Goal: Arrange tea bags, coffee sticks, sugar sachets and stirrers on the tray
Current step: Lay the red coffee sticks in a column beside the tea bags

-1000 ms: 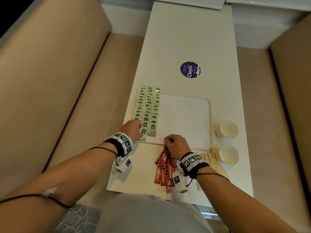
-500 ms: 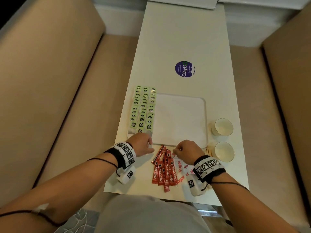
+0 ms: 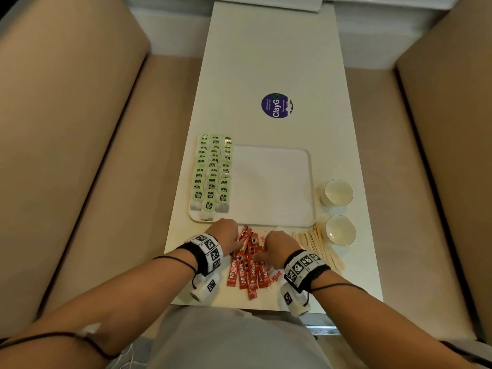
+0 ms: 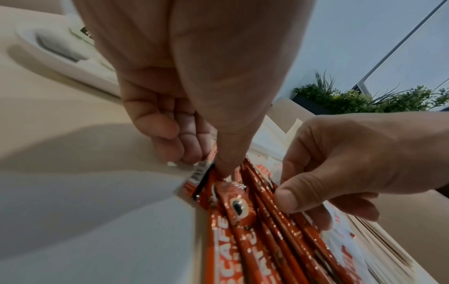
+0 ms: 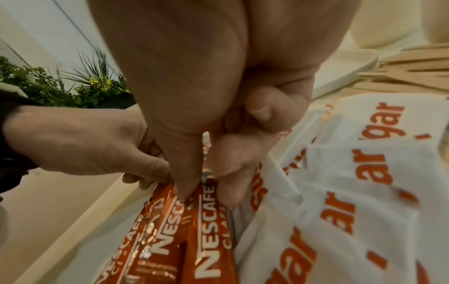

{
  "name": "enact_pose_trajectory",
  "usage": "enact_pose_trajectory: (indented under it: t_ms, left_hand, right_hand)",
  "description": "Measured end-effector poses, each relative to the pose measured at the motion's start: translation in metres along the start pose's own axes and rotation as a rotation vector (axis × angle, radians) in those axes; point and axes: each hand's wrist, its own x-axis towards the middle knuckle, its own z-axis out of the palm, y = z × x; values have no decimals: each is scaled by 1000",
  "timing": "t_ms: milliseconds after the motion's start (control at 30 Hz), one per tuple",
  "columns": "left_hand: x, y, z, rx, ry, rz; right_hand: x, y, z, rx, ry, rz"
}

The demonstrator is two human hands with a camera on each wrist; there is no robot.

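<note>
Head: tea bags (image 3: pixel 213 171) fill tray (image 3: pixel 310 182) left side; coffee sticks (image 3: pixel 246 265) on desk (image 3: pixel 266 62) near edge.
Left wrist: left hand (image 4: pixel 184 92) pinches stick tops.
Right wrist: right hand (image 5: pixel 206 96) pinches one. Light, slippery foil; take ends.

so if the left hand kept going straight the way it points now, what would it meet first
Probably the near rim of the tray, just beyond the left hand, which pinches the coffee sticks; the tea bags lie further on.

tea bags (image 3: pixel 213 171) on tray (image 3: pixel 274 182) left, coffee sticks (image 3: pixel 246 265) before tray
</note>
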Motion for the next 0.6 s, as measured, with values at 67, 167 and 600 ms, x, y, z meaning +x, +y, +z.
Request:
enact_pose_trajectory:
  t_ms: [67, 167, 600]
  left_hand:
    - [-1, 1, 0, 14, -8, -4]
    - [-3, 0, -1, -37, 0, -20]
    - [-15, 11, -23, -524, 102, -64]
  right_hand:
    - [1, 0, 1, 5, -3, -6]
    - [-1, 2, 1, 37, 5, -10]
    - [-13, 15, -43, 342, 94, -142]
